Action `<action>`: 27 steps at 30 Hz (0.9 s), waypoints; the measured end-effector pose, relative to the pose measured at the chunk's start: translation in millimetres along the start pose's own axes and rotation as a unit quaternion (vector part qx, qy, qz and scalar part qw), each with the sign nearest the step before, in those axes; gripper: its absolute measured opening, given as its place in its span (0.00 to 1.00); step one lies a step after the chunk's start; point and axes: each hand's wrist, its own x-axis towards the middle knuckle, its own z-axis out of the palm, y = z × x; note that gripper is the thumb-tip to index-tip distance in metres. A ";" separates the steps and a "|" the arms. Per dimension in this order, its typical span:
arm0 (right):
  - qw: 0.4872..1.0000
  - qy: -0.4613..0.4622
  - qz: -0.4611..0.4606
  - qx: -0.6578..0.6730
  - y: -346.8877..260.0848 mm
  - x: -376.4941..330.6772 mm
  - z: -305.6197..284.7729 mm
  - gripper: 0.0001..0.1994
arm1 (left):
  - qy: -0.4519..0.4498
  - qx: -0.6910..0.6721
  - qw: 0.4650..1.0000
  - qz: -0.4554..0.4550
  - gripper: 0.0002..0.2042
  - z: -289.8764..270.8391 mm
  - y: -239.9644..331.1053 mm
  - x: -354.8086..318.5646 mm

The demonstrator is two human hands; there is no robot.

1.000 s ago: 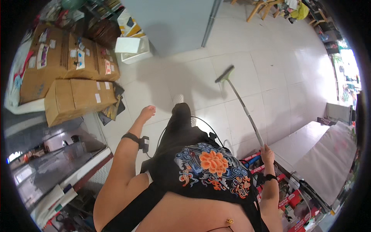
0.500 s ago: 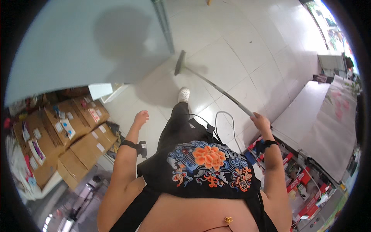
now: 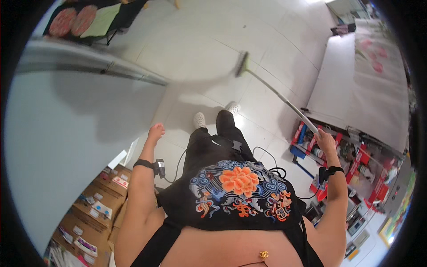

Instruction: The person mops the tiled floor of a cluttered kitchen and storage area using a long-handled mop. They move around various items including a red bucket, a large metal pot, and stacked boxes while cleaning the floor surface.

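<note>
Right hand (image 3: 325, 141) gripped a long-handled floor brush (image 3: 279, 94) at right of frame while the left hand (image 3: 155, 133) curled loosely at centre left, the blurred brush head (image 3: 242, 65) among upper-centre floor tiles (image 3: 191, 58), where keeping it flat under light, even pressure seemed wisest.

Right hand (image 3: 325, 141) grips the upper end of a long-handled floor brush (image 3: 280, 95); its green, dark-edged head (image 3: 243, 65) is over pale floor tiles (image 3: 191, 49), ahead of two white shoes (image 3: 199, 120). Left hand (image 3: 155, 133): near the grey panel (image 3: 89, 124). Cardboard boxes (image 3: 106, 190): lower left.
</note>
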 end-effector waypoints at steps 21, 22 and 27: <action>0.995 0.081 0.035 -0.048 177.6 -12.1 111.9 0.21 | -0.111 0.194 0.975 0.020 0.17 193.5 204.4 14.3; 0.992 0.106 0.050 -0.049 196.4 -34.4 153.1 0.28 | -0.124 0.224 0.966 0.036 0.17 222.2 225.1 27.2; 0.952 -0.157 0.247 0.089 96.8 -186.2 258.3 0.35 | -0.197 0.325 0.919 0.102 0.16 279.6 279.2 80.0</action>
